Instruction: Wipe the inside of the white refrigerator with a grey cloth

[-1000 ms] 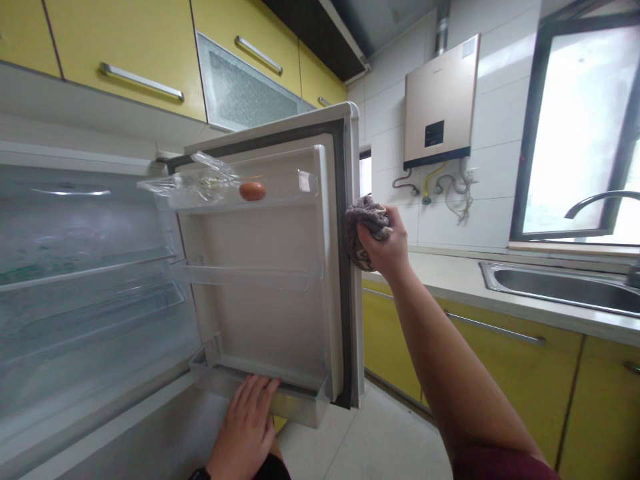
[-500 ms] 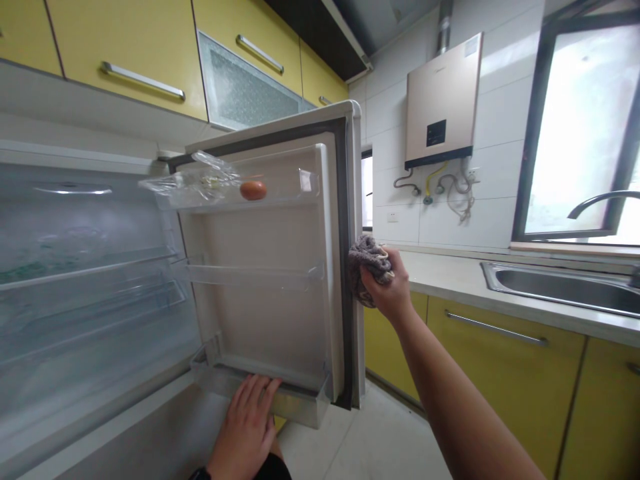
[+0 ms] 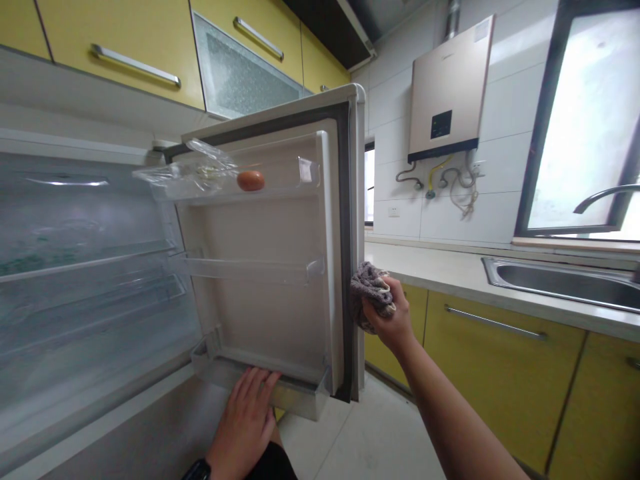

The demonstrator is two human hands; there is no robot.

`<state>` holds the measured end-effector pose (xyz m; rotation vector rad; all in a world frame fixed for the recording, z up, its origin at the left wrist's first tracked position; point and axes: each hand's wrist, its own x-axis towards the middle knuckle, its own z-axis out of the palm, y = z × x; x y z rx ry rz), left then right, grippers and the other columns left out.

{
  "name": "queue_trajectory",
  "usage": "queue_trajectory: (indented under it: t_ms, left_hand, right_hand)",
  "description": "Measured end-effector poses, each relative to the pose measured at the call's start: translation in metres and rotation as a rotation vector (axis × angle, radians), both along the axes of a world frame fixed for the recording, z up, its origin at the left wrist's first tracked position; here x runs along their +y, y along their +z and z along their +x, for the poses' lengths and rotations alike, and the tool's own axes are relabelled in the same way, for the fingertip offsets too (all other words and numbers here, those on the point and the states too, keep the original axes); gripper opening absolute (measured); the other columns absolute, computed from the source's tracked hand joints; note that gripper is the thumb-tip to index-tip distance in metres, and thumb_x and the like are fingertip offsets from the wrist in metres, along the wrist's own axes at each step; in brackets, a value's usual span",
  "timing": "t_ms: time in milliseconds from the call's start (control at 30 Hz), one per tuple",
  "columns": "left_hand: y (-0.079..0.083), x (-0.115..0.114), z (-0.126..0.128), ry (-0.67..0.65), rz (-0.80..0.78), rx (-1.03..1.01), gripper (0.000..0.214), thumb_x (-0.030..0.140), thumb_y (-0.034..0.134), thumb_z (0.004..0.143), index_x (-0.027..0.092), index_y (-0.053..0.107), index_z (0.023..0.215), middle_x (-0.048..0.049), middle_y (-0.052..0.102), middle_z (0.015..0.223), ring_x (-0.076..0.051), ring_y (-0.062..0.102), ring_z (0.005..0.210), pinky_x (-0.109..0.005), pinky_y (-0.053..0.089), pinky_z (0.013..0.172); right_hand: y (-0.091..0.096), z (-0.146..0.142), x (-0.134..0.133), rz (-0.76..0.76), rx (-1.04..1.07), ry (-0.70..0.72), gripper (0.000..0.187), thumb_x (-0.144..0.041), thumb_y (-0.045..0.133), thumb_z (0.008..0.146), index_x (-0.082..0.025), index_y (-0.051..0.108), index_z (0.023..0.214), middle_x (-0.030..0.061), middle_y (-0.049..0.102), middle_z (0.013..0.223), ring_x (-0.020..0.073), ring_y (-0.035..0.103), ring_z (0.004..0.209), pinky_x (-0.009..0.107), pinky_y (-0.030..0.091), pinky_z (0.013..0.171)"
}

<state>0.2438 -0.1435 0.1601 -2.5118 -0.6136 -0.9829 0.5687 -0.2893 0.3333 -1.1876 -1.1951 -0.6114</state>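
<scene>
The fridge door (image 3: 265, 240) stands swung out from the fridge. My right hand (image 3: 395, 317) is closed around a bunched grey-brown cloth (image 3: 373, 293) and presses it against the door's outer edge, beside the dark rubber seal (image 3: 344, 253). Low on the door, my left hand (image 3: 247, 413) has its fingers hooked over the front rim of the clear bottom door bin (image 3: 300, 397); its thumb is mostly hidden. In the top door bin (image 3: 285, 187) lie a brown egg (image 3: 251, 180) and a crumpled clear plastic bag (image 3: 200, 173).
Shelves (image 3: 90, 257) of the fridge interior are at left. Yellow upper cabinets (image 3: 125, 40) hang above the door. To the right run a pale counter (image 3: 425, 267) with a steel sink (image 3: 565, 283) and yellow lower cabinets (image 3: 480, 373). A water heater (image 3: 450, 87) hangs on the tiled wall.
My right hand has slid down the door's edge with the cloth. My left hand keeps its place on the bottom bin. The view has shifted slightly.
</scene>
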Motion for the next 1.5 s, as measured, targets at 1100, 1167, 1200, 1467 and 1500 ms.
queue_trajectory:
  t_ms: [1100, 1167, 1200, 1467, 1500]
  left_hand:
    - [0.005, -0.001, 0.007, -0.005, -0.037, 0.021, 0.064, 0.013, 0.058, 0.084, 0.026, 0.048, 0.146, -0.0068, 0.064, 0.135, -0.026, 0.057, 0.129, -0.048, 0.04, 0.118]
    - [0.006, -0.001, 0.008, -0.004, -0.038, 0.022, 0.065, 0.014, 0.058, 0.084, 0.026, 0.048, 0.146, -0.0067, 0.064, 0.135, -0.026, 0.056, 0.129, -0.048, 0.039, 0.118]
    - [0.006, -0.001, 0.008, -0.004, -0.037, 0.022, 0.065, 0.013, 0.058, 0.084, 0.026, 0.048, 0.146, -0.0067, 0.064, 0.135, -0.026, 0.056, 0.129, -0.048, 0.039, 0.118]
    - [0.004, 0.002, 0.009, -0.003, -0.058, 0.028, 0.063, 0.013, 0.057, 0.086, 0.026, 0.049, 0.147, -0.0062, 0.063, 0.136, -0.026, 0.055, 0.131, -0.049, 0.038, 0.119]
    - [0.003, 0.002, 0.009, -0.005, -0.063, 0.031, 0.063, 0.013, 0.057, 0.086, 0.026, 0.049, 0.147, -0.0062, 0.063, 0.136, -0.026, 0.055, 0.131, -0.049, 0.038, 0.119]
  right_hand:
    - [-0.157, 0.018, -0.004, -0.155, 0.007, -0.03, 0.045, -0.033, 0.072, 0.079, -0.026, 0.053, 0.119, 0.0095, 0.058, 0.115, 0.0294, 0.059, 0.11, 0.052, 0.052, 0.096]
    - [-0.165, 0.018, -0.003, -0.165, 0.018, -0.033, 0.047, -0.033, 0.072, 0.078, -0.027, 0.052, 0.12, 0.0098, 0.058, 0.117, 0.0303, 0.059, 0.111, 0.055, 0.052, 0.097]
    - [-0.169, 0.018, -0.003, -0.17, 0.024, -0.035, 0.047, -0.034, 0.072, 0.078, -0.027, 0.052, 0.12, 0.0098, 0.058, 0.117, 0.0305, 0.059, 0.111, 0.056, 0.052, 0.097]
    - [-0.197, 0.017, -0.005, -0.217, 0.025, -0.076, 0.05, -0.036, 0.073, 0.077, -0.028, 0.051, 0.121, 0.0107, 0.059, 0.116, 0.0329, 0.061, 0.109, 0.06, 0.054, 0.096]
    - [-0.201, 0.017, -0.006, -0.221, 0.025, -0.088, 0.05, -0.036, 0.073, 0.077, -0.029, 0.051, 0.121, 0.0104, 0.06, 0.115, 0.0331, 0.062, 0.109, 0.06, 0.055, 0.095]
